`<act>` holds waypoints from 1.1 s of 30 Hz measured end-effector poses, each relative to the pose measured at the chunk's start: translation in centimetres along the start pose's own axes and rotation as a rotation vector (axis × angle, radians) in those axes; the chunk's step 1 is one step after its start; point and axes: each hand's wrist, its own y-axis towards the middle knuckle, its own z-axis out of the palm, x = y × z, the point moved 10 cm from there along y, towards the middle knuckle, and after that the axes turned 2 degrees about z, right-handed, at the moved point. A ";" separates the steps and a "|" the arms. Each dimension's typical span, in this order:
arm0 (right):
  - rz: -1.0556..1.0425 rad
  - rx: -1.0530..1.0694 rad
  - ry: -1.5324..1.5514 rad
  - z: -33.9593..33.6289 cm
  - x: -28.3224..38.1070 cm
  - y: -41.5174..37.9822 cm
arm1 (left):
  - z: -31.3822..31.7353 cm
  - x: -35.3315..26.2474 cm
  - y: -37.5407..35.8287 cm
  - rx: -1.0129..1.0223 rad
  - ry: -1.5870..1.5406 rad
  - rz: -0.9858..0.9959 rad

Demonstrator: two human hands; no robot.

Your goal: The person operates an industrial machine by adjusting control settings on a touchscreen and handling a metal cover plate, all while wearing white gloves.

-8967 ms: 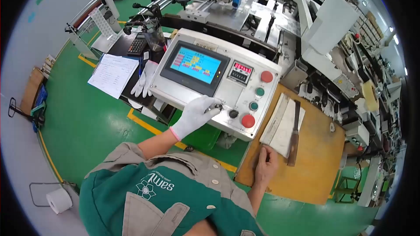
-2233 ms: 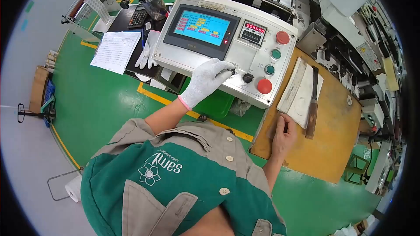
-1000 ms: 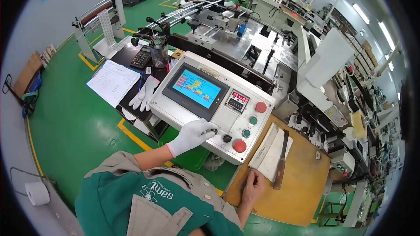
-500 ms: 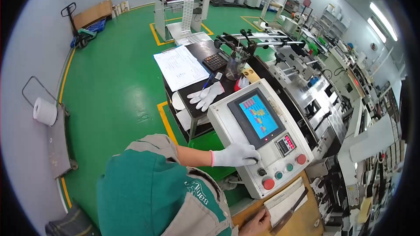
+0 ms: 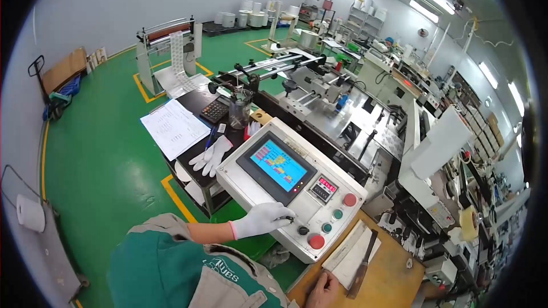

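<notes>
Pinches a small black knob (image 5: 290, 219) between the fingertips of the left hand (image 5: 262, 221), gloved in white knit with a pink cuff. Rests the bare right hand (image 5: 324, 291), fingers curled and well apart from the left, on a worn ochre tabletop (image 5: 394, 276), by the near corner of a flat off-white pad (image 5: 342, 259); cannot tell whether gripping it. Has next to that pad a long, dark-bladed tool with a brown handle (image 5: 358, 280). Faces a pale, boxy control panel (image 5: 245, 188), bearing the pinched knob near its lower edge, two round green buttons (image 5: 338, 214), domed red buttons (image 5: 316, 241) and a flat blue touchscreen (image 5: 278, 165). Has farther left a limp white glove (image 5: 212, 157), a black calculator (image 5: 214, 111), a clear jar (image 5: 240, 115) and printed sheets (image 5: 174, 128). Overlooks, beyond, a machine of shiny metal plate (image 5: 365, 117) and smooth green flooring (image 5: 114, 154).
</notes>
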 end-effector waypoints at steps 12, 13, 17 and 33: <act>0.011 -0.001 0.009 -0.4 0.6 0.2 | 0.0 -0.1 0.1 0.006 -0.015 0.004; -0.008 0.002 -0.024 -0.1 -0.2 0.4 | 0.1 0.0 0.1 0.016 0.006 -0.006; -0.015 0.013 0.056 0.9 -1.8 0.0 | 0.0 0.3 0.0 -0.013 -0.013 0.005; 0.102 0.009 0.192 1.1 -0.9 -0.5 | 0.2 0.6 -0.3 -0.039 -0.007 0.024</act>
